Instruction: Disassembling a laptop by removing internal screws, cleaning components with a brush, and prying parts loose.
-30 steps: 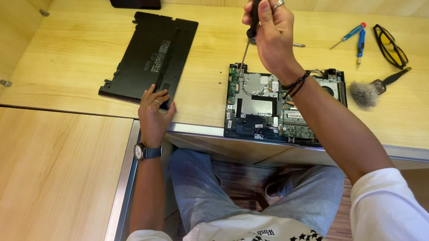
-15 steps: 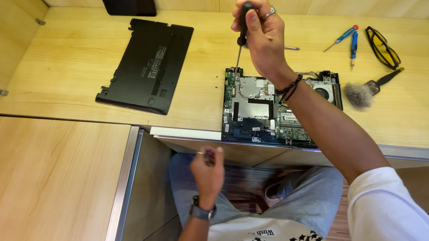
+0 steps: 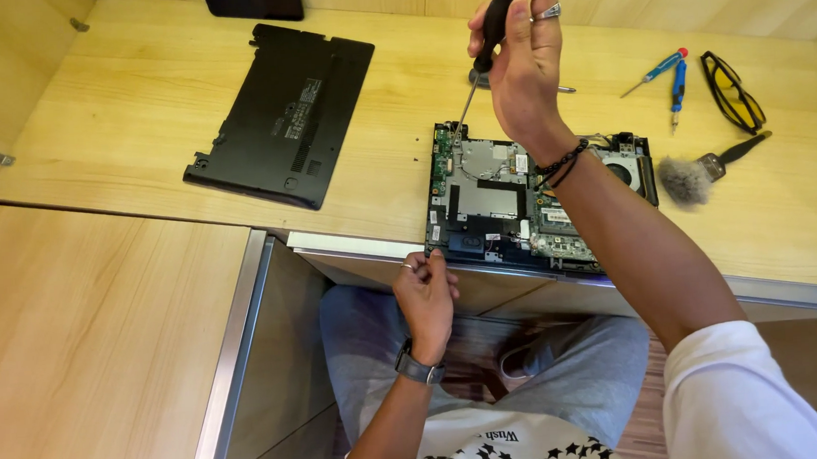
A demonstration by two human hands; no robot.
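Left hand [image 3: 425,295] has risen from the lap to the near left corner of the opened laptop [image 3: 520,199], fingers pinched narrow at its edge. Right hand [image 3: 523,57] holds the black screwdriver [image 3: 481,50] upright, tip on the laptop's far left corner. Laptop overhangs the desk [image 3: 137,114] edge; black bottom cover [image 3: 283,114] lies well left.

Desk room around the opened laptop

The opened laptop [image 3: 520,199] lies at the desk's [image 3: 119,134] front edge, with bare wood between it and the black cover panel [image 3: 283,114] toward the left. The raised right hand [image 3: 523,62], its screwdriver [image 3: 484,45] and forearm block the laptop's middle; the left hand [image 3: 427,294] blocks its front left corner. Toward the right edge lie the brush [image 3: 698,176], glasses [image 3: 731,92] and two blue screwdrivers [image 3: 669,76].
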